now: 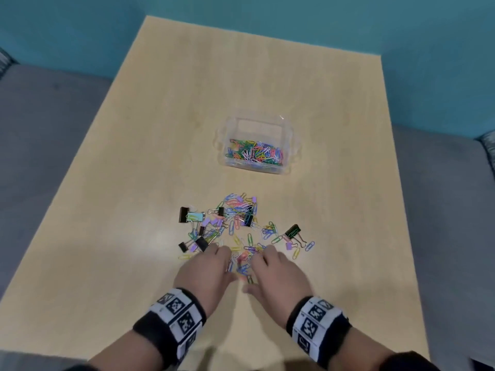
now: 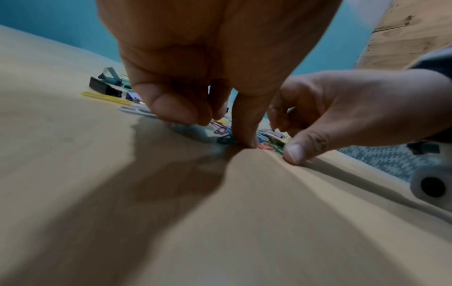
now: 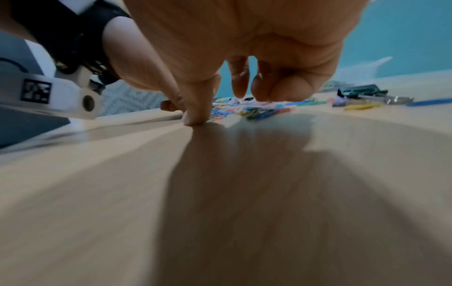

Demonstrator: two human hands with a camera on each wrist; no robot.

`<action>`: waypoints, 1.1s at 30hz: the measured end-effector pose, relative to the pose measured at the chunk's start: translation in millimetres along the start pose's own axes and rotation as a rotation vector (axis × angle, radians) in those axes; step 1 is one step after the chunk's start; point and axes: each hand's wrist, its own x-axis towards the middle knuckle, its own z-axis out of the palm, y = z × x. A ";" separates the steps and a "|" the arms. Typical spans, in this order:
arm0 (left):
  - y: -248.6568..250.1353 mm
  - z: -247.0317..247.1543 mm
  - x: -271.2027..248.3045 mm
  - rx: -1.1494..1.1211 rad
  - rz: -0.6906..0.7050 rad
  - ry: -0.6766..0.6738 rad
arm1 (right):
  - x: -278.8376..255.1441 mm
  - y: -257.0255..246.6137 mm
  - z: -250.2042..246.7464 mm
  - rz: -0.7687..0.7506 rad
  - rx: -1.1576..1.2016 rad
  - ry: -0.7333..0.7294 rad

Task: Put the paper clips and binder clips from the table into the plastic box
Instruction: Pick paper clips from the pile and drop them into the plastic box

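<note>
Fingers (image 2: 176, 108) of both hands are curled down, tips on the bench (image 1: 134, 183), raking paper clips (image 1: 242, 263) into the gap btwn them; whether any clip is actually pinched, can't tell. Left hand (image 1: 207, 271) and right hand (image 1: 278, 274) sit side by side at the near edge of the heap, about equally close. More clips and the binder clips (image 1: 201, 243) spread just beyond the fingertips. Plastic box (image 1: 255, 148), already partly filled w/ clips, lies straight ahead past the heap, slightly nearer the right hand.
</note>
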 end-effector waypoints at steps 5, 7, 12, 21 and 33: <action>-9.6 2.5 3.3 -0.123 0.033 0.059 | -4.4 13.4 -11.0 0.186 0.204 -0.011; -12.9 9.9 -1.5 -0.126 0.066 0.030 | -15.7 16.1 -5.3 0.207 0.271 -0.047; -1.3 18.9 14.9 -0.118 0.106 0.090 | 6.6 9.5 8.1 0.152 0.287 0.023; 6.2 19.4 43.4 0.015 0.199 0.144 | 32.4 13.1 2.4 0.097 0.206 0.040; 4.4 10.9 25.5 -0.060 0.125 0.069 | 21.1 18.4 -6.9 0.110 0.273 -0.040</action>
